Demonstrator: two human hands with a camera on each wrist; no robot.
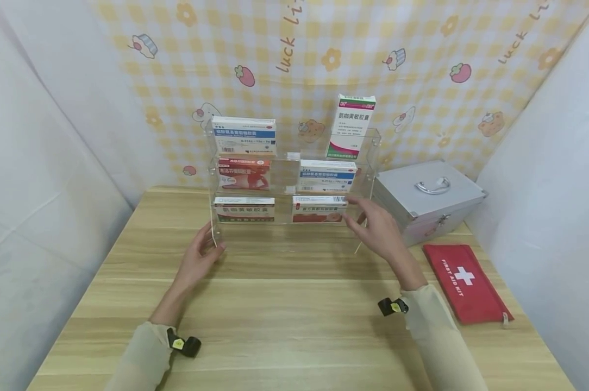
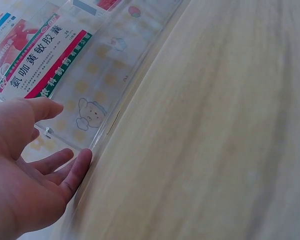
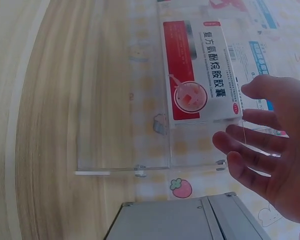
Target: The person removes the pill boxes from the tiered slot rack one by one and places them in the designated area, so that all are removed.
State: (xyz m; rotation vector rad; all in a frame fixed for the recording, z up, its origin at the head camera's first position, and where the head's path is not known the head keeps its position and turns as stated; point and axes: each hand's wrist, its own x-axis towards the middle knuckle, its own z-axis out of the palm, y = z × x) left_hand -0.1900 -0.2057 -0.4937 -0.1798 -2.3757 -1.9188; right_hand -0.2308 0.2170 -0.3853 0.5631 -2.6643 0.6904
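Note:
A clear acrylic display rack (image 1: 283,233) stands on the table, with several medicine boxes on its three tiers. My left hand (image 1: 200,257) is at the rack's lower left edge; in the left wrist view its thumb and fingers (image 2: 76,175) are apart, near the panel's corner. Above them sits a white, green and pink box (image 2: 45,55). On the lowest tier at right is a red-and-white box (image 3: 197,70). My right hand (image 3: 270,145) has its fingers spread beside that box's end, the thumb close to its top edge, with nothing held.
An upright white box (image 1: 351,127) leans at the top right tier. Right of the rack stands a silver metal case (image 1: 428,190) with a handle. A red first aid pouch (image 1: 465,285) lies in front of it. Behind hangs a yellow checked cloth (image 1: 284,98).

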